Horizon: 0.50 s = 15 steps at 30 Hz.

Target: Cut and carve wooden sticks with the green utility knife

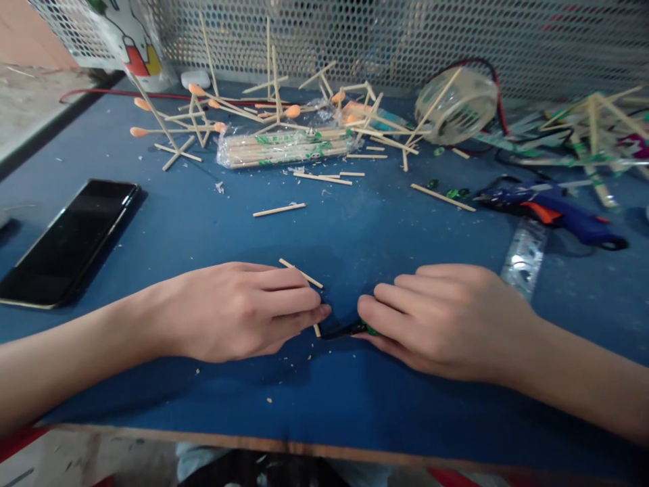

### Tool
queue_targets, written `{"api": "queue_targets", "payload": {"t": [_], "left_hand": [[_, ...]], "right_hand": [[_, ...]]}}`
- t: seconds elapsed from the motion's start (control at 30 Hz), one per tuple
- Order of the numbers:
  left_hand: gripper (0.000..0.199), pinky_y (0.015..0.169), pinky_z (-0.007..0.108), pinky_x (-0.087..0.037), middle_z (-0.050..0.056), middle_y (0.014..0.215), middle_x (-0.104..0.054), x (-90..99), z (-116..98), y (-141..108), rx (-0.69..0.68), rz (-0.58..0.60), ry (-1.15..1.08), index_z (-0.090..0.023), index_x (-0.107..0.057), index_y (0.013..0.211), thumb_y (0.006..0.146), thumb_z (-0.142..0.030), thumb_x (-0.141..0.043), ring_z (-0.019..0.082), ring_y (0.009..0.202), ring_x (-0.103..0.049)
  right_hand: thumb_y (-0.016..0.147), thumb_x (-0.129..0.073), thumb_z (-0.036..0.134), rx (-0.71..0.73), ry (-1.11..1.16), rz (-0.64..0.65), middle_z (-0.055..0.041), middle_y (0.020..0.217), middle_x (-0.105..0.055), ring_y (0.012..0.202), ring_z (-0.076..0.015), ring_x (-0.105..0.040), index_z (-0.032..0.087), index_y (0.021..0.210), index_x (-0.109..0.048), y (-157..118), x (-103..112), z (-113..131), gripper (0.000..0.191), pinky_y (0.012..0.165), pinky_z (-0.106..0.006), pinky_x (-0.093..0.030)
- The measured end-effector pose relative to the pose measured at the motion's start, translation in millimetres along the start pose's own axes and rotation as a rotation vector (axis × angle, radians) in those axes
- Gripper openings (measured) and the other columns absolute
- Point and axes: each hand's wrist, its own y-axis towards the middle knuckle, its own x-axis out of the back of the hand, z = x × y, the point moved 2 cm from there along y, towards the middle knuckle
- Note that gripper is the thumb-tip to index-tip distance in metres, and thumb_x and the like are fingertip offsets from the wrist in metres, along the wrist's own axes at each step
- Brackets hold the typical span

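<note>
My left hand (pixel 263 311) is closed on a thin wooden stick (pixel 317 330), whose lower end pokes out below the fingertips. Just beyond those fingers another short wooden stick (pixel 310 279) lies slantwise, partly covered by the hand. My right hand (pixel 430 318) is wrapped round a small tool with a green handle and a dark, narrow tip (pixel 345 331). That tip points left and reaches the stick's lower end; whether they touch I cannot tell. Most of the tool is hidden in my palm. Small wood chips lie on the blue tabletop (pixel 228 399) below.
A phone (pixel 65 243) lies at left. Behind are a plastic-wrapped stick bundle (pixel 289 145), loose sticks (pixel 278 210), orange-tipped joined sticks, a clear round container (pixel 456 105) and a perforated metal panel (pixel 334 40). A blue glue gun (pixel 558 210) and a clear strip (pixel 526 257) lie right.
</note>
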Motion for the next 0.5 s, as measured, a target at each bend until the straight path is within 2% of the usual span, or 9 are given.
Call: {"api": "queue_targets", "payload": {"t": [0.2, 0.37, 0.5], "left_hand": [[0.031, 0.098, 0.027, -0.06, 0.009, 0.114, -0.074, -1.5, 0, -1, -0.007, 0.002, -0.003, -0.013, -0.067, 0.124, 0.106, -0.018, -0.043, 0.019, 0.11, -0.07], [0.033, 0.094, 0.029, -0.061, 0.008, 0.116, -0.073, -3.0, 0, -2, 0.004, 0.007, -0.011, -0.013, -0.067, 0.125, 0.107, -0.019, -0.04, 0.02, 0.109, -0.069], [0.033, 0.099, 0.03, -0.058, 0.008, 0.117, -0.073, -4.2, -1, -2, 0.024, 0.017, -0.054, -0.011, -0.067, 0.126, 0.107, -0.019, -0.042, 0.021, 0.111, -0.068]], "right_hand": [[0.105, -0.041, 0.033, 0.01, 0.003, -0.016, 0.0048, 0.062, -0.055, 0.055, -0.0133, -0.044, 0.022, 0.082, -0.057, -1, -3, -1, 0.03, 0.06, -0.033, -0.021], [0.103, -0.047, 0.03, -0.003, -0.044, -0.045, 0.0047, 0.062, -0.056, 0.055, -0.0125, -0.044, 0.021, 0.082, -0.058, -2, -4, 2, 0.025, 0.06, -0.033, -0.02], [0.103, -0.047, 0.027, -0.054, -0.063, -0.004, 0.0047, 0.06, -0.055, 0.053, -0.0135, -0.046, 0.022, 0.082, -0.058, -3, 2, 11, 0.024, 0.059, -0.034, -0.02]]}}
